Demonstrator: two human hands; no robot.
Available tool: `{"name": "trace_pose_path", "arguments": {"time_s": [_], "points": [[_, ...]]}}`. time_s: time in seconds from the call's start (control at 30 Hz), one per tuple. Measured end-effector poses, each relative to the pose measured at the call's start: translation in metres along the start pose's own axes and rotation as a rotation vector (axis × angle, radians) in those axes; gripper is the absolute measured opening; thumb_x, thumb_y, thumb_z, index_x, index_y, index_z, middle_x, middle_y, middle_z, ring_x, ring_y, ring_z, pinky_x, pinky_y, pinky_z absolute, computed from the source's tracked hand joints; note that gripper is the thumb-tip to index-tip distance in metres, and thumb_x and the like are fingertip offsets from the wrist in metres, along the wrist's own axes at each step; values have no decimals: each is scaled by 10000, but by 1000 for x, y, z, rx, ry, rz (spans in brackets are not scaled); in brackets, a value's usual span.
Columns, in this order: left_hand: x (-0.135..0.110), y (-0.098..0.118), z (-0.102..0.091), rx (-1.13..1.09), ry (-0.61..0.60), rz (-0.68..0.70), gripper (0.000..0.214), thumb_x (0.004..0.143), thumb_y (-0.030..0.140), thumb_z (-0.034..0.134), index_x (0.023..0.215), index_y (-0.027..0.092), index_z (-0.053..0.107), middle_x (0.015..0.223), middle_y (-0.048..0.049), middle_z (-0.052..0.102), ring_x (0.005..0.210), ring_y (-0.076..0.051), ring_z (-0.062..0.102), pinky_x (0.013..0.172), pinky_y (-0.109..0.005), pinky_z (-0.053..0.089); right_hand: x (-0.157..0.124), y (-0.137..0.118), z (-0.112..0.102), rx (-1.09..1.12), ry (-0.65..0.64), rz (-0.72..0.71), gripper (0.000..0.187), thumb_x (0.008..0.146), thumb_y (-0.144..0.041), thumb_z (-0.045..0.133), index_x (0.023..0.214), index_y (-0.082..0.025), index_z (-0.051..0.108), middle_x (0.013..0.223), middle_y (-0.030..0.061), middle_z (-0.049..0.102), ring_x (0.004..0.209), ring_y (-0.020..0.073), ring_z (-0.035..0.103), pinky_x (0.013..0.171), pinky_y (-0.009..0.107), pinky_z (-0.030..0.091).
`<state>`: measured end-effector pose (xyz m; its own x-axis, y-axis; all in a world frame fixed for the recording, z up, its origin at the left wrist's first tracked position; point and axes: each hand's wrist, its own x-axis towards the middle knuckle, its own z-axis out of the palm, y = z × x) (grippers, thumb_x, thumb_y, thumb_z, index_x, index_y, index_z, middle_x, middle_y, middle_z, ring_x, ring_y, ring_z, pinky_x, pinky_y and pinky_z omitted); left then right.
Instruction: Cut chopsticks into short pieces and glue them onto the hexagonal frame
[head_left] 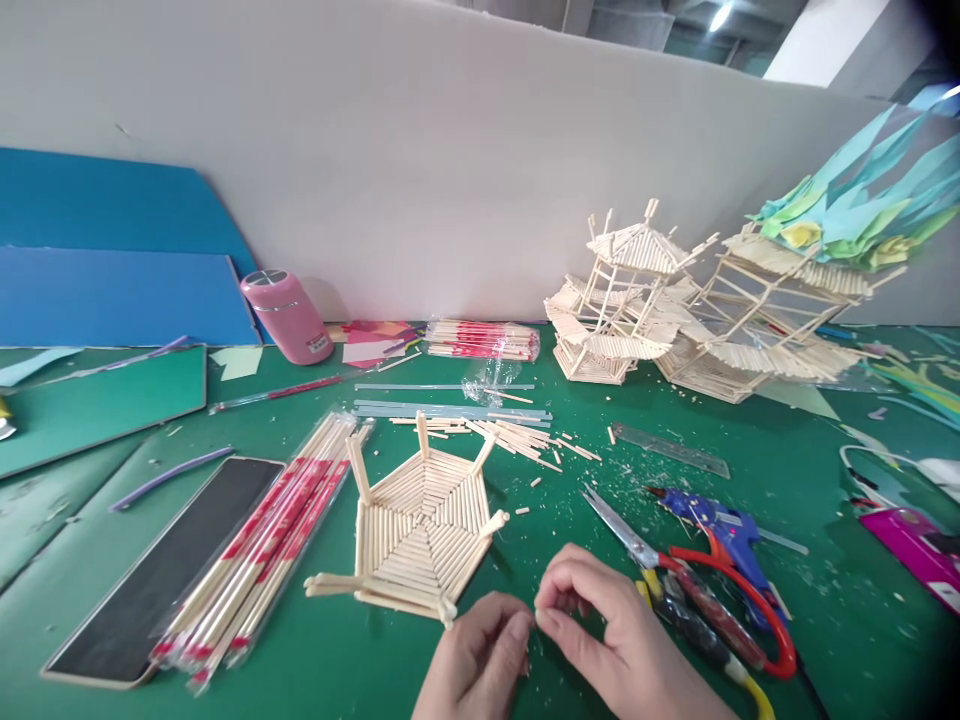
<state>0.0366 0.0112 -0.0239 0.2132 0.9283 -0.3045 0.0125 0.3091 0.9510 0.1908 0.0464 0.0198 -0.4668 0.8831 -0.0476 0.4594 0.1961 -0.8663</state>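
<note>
My left hand [484, 655] and my right hand [604, 625] are close together at the front edge of the view, fingertips nearly touching. Both are pinched closed, and whatever tiny thing may be between the fingers is too small to make out. Just beyond my left hand lies a hexagonal base [424, 530] built of thin wooden sticks laid in rings. Short stick posts [358, 468] rise from its corners, some of them leaning outward. Right of my right hand are red-handled scissors [780, 630], partly over yellow-and-black-handled pliers [697, 625].
A blue glue gun [720, 530] lies right of the scissors. Bagged chopsticks [277, 540] rest at left by a black board [169, 570]. Cut sticks [517, 440] and a clear ruler [671, 450] lie behind. Stick pavilions [626, 300] and a pink cup [289, 315] stand farther back.
</note>
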Motion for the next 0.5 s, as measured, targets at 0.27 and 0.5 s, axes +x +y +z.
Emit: {"name": "trace_pose_path", "arguments": {"time_s": [0.27,0.5], "points": [[8,6,5,-501,-106,-153,420,700,525,634,606,135,512,448,56,453,350,-19,301,380,-193,128,-6,10,2,24,45,-134,110,832,-203,534,758,-188,614,733,14,539,693,127,550,623,219,432],[9,1,2,-809,-141,-262,347,621,408,756,596,133,544,489,28,517,337,-15,348,380,-176,167,-2,11,5,-91,62,-197,161,843,-200,510,794,-165,659,729,40,557,684,132,560,600,224,437]]}}
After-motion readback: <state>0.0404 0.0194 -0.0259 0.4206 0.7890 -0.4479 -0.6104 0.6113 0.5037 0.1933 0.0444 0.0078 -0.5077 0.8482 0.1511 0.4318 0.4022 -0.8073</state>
